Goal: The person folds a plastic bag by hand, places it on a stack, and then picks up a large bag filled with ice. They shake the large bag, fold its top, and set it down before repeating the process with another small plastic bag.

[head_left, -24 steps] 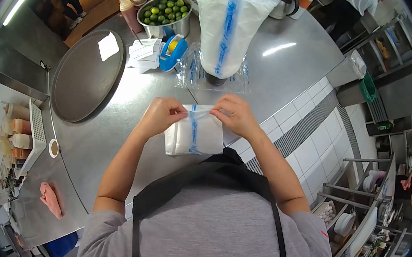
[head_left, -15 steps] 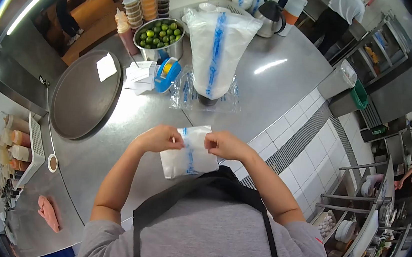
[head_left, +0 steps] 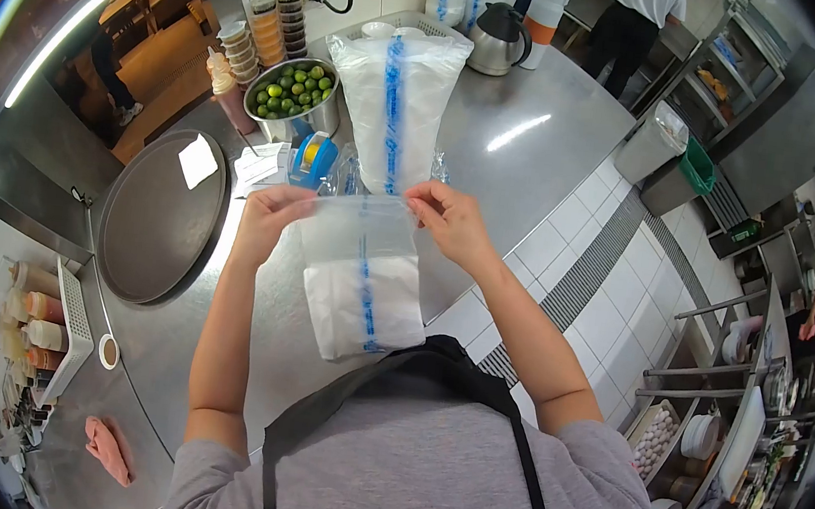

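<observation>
Pinching the top edge of a clear plastic bag (head_left: 361,268), the person's 2 hands are closed at its 2 upper corners. The left hand (head_left: 271,212) grips the left corner between thumb and fingers, and the right hand (head_left: 446,221) grips the right corner the same way. The bag is stretched between them, over the near edge of the tabletop (head_left: 518,102), with its bottom close to the black apron (head_left: 436,362). Its upper part is see-through and its lower part is white; whether that is folded layers or contents, I cannot tell. A blue printed strip runs down the middle.

Just beyond the hands is a tall bundle of bags (head_left: 393,104) with a blue strip too. To its left are a blue tape dispenser (head_left: 313,158), white papers (head_left: 260,167) and a metal bowl (head_left: 325,125) full of green limes (head_left: 291,91). A squeeze bottle (head_left: 230,102) and stacks of small containers (head_left: 267,31) are beside the bowl. Farther left, a round brown tray (head_left: 161,219) bears 1 white sheet (head_left: 198,162).

Behind the bundle, toward the right, are a metal kettle (head_left: 497,40) and an orange and white jug (head_left: 542,28). At the lower left are a small cup (head_left: 108,352), a pink cloth (head_left: 109,450) and a white basket (head_left: 74,329) of bottles (head_left: 44,307). A co-worker in a white shirt (head_left: 647,6) is at the top right.
</observation>
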### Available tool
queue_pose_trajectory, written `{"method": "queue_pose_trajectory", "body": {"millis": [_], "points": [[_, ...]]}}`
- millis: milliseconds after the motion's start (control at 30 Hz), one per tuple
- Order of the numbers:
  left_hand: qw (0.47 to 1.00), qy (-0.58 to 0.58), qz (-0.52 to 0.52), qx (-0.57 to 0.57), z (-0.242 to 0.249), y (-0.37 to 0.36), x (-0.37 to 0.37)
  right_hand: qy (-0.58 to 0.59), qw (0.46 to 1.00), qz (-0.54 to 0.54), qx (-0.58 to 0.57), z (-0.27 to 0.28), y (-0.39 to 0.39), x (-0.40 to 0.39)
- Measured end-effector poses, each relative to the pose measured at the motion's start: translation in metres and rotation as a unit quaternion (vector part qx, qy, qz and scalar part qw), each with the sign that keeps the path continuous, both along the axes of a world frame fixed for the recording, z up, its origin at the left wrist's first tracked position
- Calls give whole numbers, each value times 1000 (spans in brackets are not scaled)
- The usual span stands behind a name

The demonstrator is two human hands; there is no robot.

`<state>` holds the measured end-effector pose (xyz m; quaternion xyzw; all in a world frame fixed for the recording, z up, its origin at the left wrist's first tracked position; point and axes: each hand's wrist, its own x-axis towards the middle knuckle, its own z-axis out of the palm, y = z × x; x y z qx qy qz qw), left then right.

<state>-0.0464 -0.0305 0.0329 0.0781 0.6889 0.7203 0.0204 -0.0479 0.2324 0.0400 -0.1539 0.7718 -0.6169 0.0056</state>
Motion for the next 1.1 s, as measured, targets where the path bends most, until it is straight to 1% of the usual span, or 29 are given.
{"method": "queue_pose_trajectory", "body": {"millis": [33,67,133,167,200,233,267,300,333,367,400,433,467,500,567,600,633,667,700,733,767,833,900,933,967,1000,1033,1067,1100], "points": [[998,-11,16,56,1,1,-6,-15,1000,-15,2,6,-3,-2],[998,-4,15,57,2,2,-12,-8,1000,-16,3,8,-4,-5],[995,56,69,35,8,5,-23,86,995,-40,-7,13,-6,-11],[995,63,66,39,12,6,-30,94,995,-43,-4,17,-5,-14],[996,75,47,15,22,8,-32,225,974,9,-24,25,-4,-15],[996,87,30,-10,31,10,-33,350,934,63,-42,33,-4,-15],[997,82,-4,-9,38,14,-32,355,932,64,-40,42,-6,-13],[996,92,-2,-7,48,22,-31,325,925,164,-112,52,-9,-9],[982,140,-98,86,56,29,-31,292,902,263,-179,60,-12,-8],[947,186,-194,175,64,34,-33,303,898,268,-174,64,-12,-8],[914,189,-270,237,67,39,-33,195,880,305,-308,66,-11,-5],[871,188,-344,295,72,42,-34,78,835,334,-430,70,-10,-4],[844,207,-399,293,78,43,-37,49,825,315,-466,75,-8,-5],[842,216,-399,292,88,49,-32,55,825,321,-461,78,-6,-7],[922,209,-266,188,108,67,-16,73,905,199,-368,79,-2,-12],[931,253,-225,134,114,76,-11,81,906,202,-363,84,-1,-10],[928,262,-229,135,124,76,-8,90,933,134,-320,90,-1,-7],[942,235,-230,-63,137,73,-3,97,954,64,-278,95,0,-7],[919,199,-220,-259,144,73,-1,105,953,63,-276,99,4,-9],[909,270,-174,-266,146,77,-3,77,939,92,-323,100,8,-10],[907,275,-174,-267,145,78,-7,47,920,122,-369,102,11,-12],[863,333,-226,-307,145,75,-13,56,920,116,-371,107,10,-7],[852,336,-233,-326,152,65,-18,63,919,112,-373,109,12,-2],[841,338,-243,-345,155,60,-21,76,960,53,-264,110,17,0],[841,340,-240,-346,158,55,-23,90,985,-7,-150,112,22,1],[868,331,-299,-217,161,51,-25,95,984,-4,-150,110,27,-2],[877,313,-354,-82,163,49,-27,71,982,68,-161,104,34,-6],[869,307,-389,13,158,54,-31,47,975,140,-169,100,38,-9],[869,308,-388,13,155,55,-35,48,974,141,-169,100,39,-12]]}}
